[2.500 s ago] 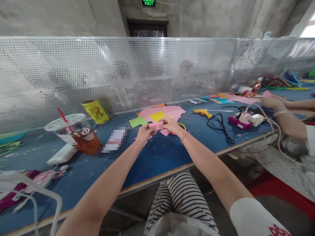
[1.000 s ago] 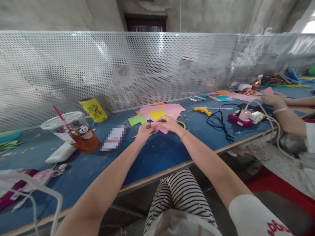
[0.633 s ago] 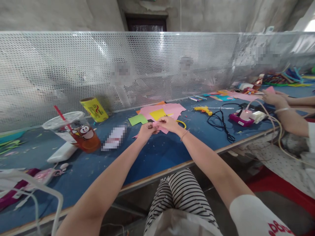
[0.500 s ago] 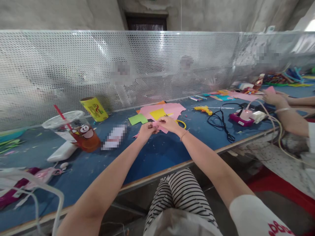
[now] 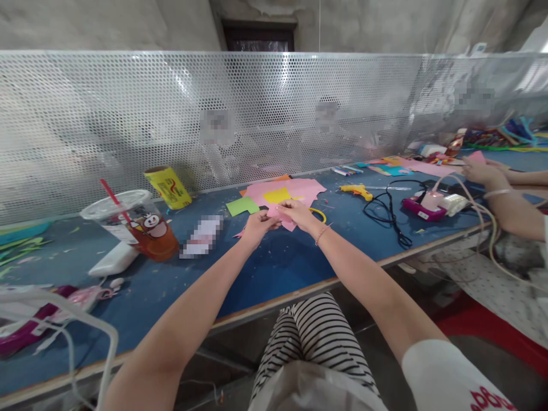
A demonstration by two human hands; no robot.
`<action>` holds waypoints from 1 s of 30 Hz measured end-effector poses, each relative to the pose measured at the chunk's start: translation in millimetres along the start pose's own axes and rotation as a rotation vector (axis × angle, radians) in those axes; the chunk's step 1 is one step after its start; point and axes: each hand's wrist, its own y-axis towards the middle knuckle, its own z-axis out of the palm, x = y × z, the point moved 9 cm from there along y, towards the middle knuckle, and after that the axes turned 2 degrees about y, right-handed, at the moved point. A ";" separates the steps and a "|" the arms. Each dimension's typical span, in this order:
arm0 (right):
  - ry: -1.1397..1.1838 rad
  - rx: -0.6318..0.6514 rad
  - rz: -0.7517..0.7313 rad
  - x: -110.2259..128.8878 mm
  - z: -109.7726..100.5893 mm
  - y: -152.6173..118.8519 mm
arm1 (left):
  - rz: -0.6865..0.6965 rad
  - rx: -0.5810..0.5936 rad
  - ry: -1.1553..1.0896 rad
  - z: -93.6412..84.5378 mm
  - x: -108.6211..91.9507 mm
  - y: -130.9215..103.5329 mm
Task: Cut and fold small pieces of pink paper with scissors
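Note:
A small piece of pink paper (image 5: 282,217) is pinched between my two hands, just above the blue table (image 5: 278,268). My left hand (image 5: 259,224) grips its left edge, while my right hand (image 5: 298,214) holds the right side. Behind them lie a larger pink sheet (image 5: 306,189), a yellow piece of paper (image 5: 276,196) and a green piece of paper (image 5: 242,206). A yellow scissors handle (image 5: 319,214) shows beside my right wrist; the blades are hidden.
To the left stand a plastic cup of brown drink (image 5: 158,240) and a yellow packet (image 5: 171,187). At right are a yellow glue gun (image 5: 356,191), a black cable (image 5: 387,217) and a purple power strip (image 5: 423,209). Another person's hands (image 5: 482,171) work farther right. A perforated metal screen (image 5: 265,114) runs behind.
The pink paper now shows more of its face between my hands, its lower corner hanging down. The whole view has shifted slightly; both hands keep their hold.

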 end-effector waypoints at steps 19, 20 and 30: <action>-0.010 0.042 -0.015 8.0 -1.2 -0.4 | -0.092 -0.110 -0.091 -6.2 3.9 -1.0; -0.014 0.044 -0.020 8.3 -1.1 -0.1 | -0.096 -0.110 -0.092 -6.4 4.2 -0.8; -0.097 0.046 -0.055 11.4 -0.6 0.5 | -0.100 -0.143 -0.043 -6.1 -3.0 -4.7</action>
